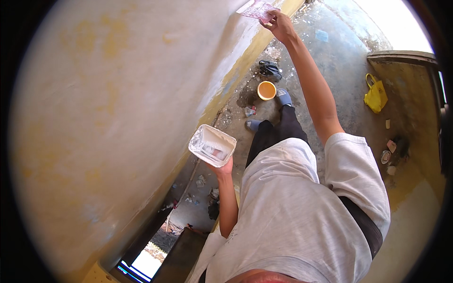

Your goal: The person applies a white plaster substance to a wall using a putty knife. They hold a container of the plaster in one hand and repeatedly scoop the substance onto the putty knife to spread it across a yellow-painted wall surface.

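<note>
Soft, creased white shirt point(292, 207) up close; beyond it, 1 caked tub point(200, 129) and 1 filmy sheet point(255, 9).
Left hand point(225, 168) holds the tub, white and rectangular with rounded corners, pale paste crusting its rim and inner sides; those fingers are mostly hidden behind it, so I cannot tell whether they are spread or together. Right hand point(279, 24), stretched far out, pinches the thin, pinkish, see-through sheet between thumb and fingers, beside the mottled cream-and-yellow wall point(94, 118); contact is unclear. On gritty, speckled floor point(309, 66), 1 round bucket point(267, 99) with orange contents sits between a glossy black bundle point(270, 70) and 2 blue slippers point(284, 97).
</note>
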Motion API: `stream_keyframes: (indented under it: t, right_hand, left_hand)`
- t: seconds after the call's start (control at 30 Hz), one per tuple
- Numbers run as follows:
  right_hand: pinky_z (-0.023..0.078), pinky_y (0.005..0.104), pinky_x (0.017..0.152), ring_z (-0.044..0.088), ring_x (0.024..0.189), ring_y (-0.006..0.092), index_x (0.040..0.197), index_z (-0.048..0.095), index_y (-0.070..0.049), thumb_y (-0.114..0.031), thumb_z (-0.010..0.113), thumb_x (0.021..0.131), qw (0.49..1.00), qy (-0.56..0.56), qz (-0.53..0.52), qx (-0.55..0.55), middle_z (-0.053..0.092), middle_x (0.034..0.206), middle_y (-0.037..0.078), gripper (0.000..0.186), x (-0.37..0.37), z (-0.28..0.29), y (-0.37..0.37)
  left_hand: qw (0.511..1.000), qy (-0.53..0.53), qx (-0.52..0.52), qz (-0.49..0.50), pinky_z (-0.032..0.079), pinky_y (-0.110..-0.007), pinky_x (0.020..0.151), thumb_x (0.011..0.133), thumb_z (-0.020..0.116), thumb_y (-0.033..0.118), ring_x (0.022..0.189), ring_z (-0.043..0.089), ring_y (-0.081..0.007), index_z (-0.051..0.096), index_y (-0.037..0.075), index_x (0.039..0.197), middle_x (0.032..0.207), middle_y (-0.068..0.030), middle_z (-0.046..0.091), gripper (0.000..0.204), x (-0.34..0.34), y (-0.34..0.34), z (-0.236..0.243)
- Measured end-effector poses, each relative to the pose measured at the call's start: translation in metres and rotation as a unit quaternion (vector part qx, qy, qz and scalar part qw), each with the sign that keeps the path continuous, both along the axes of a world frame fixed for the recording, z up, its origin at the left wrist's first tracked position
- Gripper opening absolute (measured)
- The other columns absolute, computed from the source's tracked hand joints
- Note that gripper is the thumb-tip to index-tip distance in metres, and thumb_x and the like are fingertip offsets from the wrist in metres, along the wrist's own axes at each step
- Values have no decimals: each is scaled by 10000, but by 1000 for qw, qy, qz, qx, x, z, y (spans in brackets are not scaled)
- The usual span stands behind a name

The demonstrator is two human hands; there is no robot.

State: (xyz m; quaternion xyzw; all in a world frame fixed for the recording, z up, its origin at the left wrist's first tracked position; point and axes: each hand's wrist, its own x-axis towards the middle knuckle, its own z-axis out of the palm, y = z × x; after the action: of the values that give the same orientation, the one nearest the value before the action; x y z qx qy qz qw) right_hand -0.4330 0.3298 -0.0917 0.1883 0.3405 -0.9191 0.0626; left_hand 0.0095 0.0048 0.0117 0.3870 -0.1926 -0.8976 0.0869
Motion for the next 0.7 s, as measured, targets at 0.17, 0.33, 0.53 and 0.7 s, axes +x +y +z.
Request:
stream_keyframes:
  t: [0.17, 0.33, 0.53, 0.7]
  right_hand:
    - [587, 466, 890, 695, 972, 349, 1080, 566, 82, -60, 540, 892, 977, -44, -36, 206, 669, 1020, 233, 237, 73, -9, -14]
    - [529, 490, 919, 671, 1009, 462, 1238, 566, 13, -174, 529, 911, 861, -90, 0, 500, 663, 1112, 327, 378, 65, -57, -56]
    - [552, 434, 626, 682, 611, 357, 1010, 630, 20, -153, 571, 954, 790, 156, 21, 593, 660, 709, 222, 191, 107, 65, -184]
    - [563, 363, 615, 701, 675, 249, 1090, 628, 43, -84, 610, 932, 929, 111, 14, 352, 684, 780, 165, 204, 198, 20, -162]
  left_hand:
    - [1000, 8, 6, 17, 364, -537, 1150, 941, 581, 502, 1335, 515, -322, 554, 147, 1413, 1451, -79, 559, 590, 12, -5, -7]
    - [1000, 17, 10, -10, 356, -532, 1157, 942, 583, 499, 1342, 510, -316, 554, 146, 1413, 1451, -78, 561, 590, 0, -3, -6]
    - [999, 14, 29, 5, 351, -533, 1160, 943, 583, 490, 1350, 501, -314, 547, 134, 1417, 1460, -83, 551, 594, 9, -8, -7]
    - [1000, 21, 7, -14, 351, -527, 1162, 945, 579, 491, 1351, 499, -310, 545, 136, 1418, 1457, -84, 553, 593, 6, -6, -4]
